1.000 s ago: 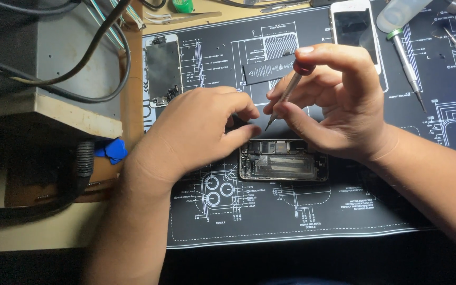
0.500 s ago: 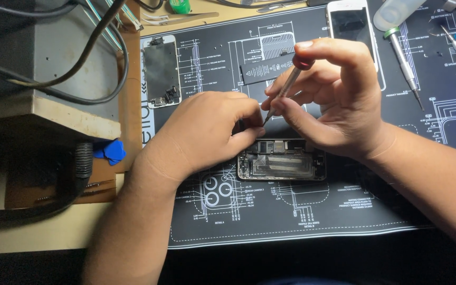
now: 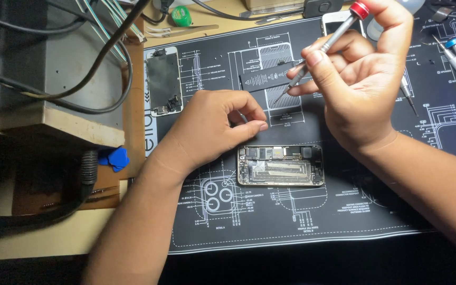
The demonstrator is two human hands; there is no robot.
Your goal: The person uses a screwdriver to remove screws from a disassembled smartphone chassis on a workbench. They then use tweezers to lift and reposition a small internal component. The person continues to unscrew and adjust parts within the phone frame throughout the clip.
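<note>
Right hand [image 3: 362, 79] grips our slim red-capped steel screwdriver [image 3: 320, 47]; left hand [image 3: 212, 129], pinched shut, should steady the opened phone chassis [image 3: 281, 165].

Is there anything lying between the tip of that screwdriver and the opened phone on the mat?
Nothing visible blocks it. The right hand holds the screwdriver raised above the mat, tip pointing down-left over the black battery. The opened phone lies bare below. The left hand rests just above its top-left corner, pinching something too small to identify.
</note>
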